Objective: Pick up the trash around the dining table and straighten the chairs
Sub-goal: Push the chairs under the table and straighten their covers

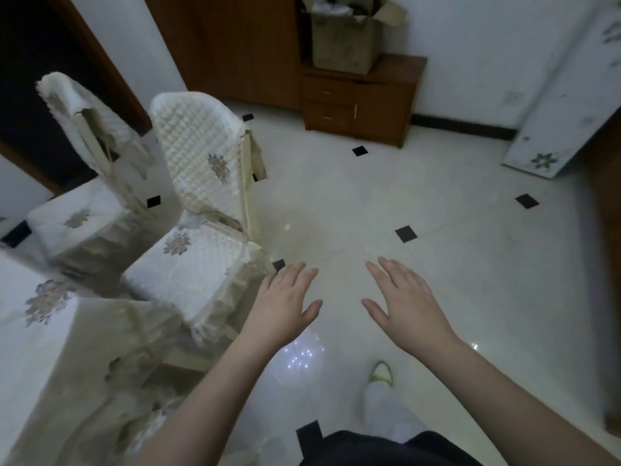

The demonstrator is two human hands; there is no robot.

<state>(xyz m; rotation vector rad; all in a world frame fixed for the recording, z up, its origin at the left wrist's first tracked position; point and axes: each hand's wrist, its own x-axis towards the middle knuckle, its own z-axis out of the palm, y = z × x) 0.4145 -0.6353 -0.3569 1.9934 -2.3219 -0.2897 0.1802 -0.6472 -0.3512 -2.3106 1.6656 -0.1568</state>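
Two chairs in white quilted covers stand left of centre: the nearer chair (198,210) and, behind it to the left, the farther chair (84,183). The dining table (50,348), under a white flowered cloth, fills the lower left. My left hand (285,304) hovers palm down just right of the nearer chair's seat corner, fingers spread, holding nothing. My right hand (403,297) is held out the same way over the bare floor, also empty. A small pale speck (287,226) lies on the floor beside the nearer chair; I cannot tell what it is.
White tiled floor with small black inlays spreads ahead. A brown wooden cabinet (363,102) with a cardboard box (346,38) on top stands at the back. A white flowered panel (564,95) leans at the right. My white shoe (383,385) shows below.
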